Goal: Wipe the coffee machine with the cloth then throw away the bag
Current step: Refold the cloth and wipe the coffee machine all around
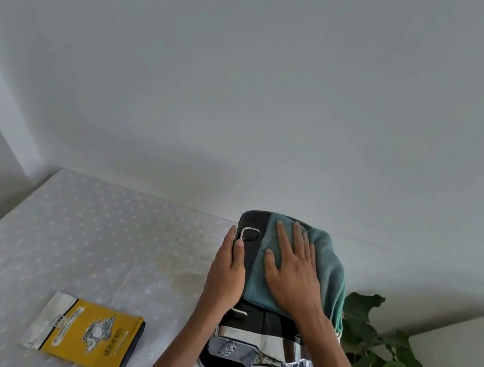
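A black and chrome coffee machine (247, 333) stands on the table near its right edge. A teal cloth (329, 264) is draped over the machine's top and hangs down its right side. My right hand (292, 271) lies flat on the cloth with the fingers spread, pressing it onto the top. My left hand (228, 268) rests against the machine's left side, fingers straight along the edge. A yellow and white coffee bag (86, 334) lies flat on the table to the left of the machine, apart from both hands.
The table (71, 237) wears a pale dotted cloth with a brownish stain beside the machine. A white wall rises right behind. A green leafy plant (390, 359) stands off the table's right edge. Dark clutter shows at the far left.
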{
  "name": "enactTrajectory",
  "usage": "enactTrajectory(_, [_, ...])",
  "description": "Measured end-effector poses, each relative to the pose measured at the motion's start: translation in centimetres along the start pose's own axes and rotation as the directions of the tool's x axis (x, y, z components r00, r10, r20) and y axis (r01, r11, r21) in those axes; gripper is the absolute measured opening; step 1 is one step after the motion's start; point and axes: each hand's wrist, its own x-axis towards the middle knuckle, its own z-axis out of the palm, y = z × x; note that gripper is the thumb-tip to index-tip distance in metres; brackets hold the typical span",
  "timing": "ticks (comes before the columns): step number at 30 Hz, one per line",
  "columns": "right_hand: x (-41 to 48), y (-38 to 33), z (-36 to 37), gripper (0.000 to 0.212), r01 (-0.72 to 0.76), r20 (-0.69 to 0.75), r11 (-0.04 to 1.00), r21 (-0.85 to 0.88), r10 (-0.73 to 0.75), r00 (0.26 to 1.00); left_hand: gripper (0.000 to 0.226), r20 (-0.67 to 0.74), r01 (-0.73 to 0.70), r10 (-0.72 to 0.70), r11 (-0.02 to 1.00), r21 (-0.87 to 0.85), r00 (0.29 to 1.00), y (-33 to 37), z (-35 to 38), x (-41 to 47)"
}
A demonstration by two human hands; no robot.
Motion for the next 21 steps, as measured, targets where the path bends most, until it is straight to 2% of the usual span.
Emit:
enactTrajectory(3, [-3.7,-0.5,-0.3,0.074,0.048,0.037,0.998,-0.046,-0.046,0.998,0.048,-0.013,0.015,-0.016,0.998,-0.066,1.000,0.4,-0.2,-0.3])
enactTrajectory(8, [-7.0,-0.8,-0.9,0.060,0.217,0.136,0.955,-0.201,-0.192,0.972,0.047,0.004,0.054,-0.054,0.988,-0.142,0.999,0.4,-0.4,-0.6])
enactTrajectory(12, [-5.7,-1.5,-0.6,0.057,0.352,0.171,0.919,-0.176,-0.324,0.931,0.047,0.018,0.086,-0.084,0.980,-0.178,0.996,0.5,-0.5,-0.5])
enactTrajectory(14, [-5.0,-1.5,-0.5,0.058,0.319,0.157,0.935,-0.153,-0.296,0.942,0.048,0.011,0.091,-0.091,0.979,-0.182,0.996,0.5,-0.4,-0.4])
enactTrajectory(18, [-5.5,-0.6,-0.3,0.068,0.099,0.071,0.990,-0.102,-0.092,0.993,0.050,0.010,0.095,-0.095,0.991,-0.089,0.995,0.9,-0.5,-0.8])
enactTrajectory(21, [-6.2,-0.6,-0.1,0.072,-0.017,0.012,0.996,-0.087,0.019,1.000,0.052,-0.004,0.073,-0.073,0.997,-0.028,0.997,1.4,-0.5,-1.1])
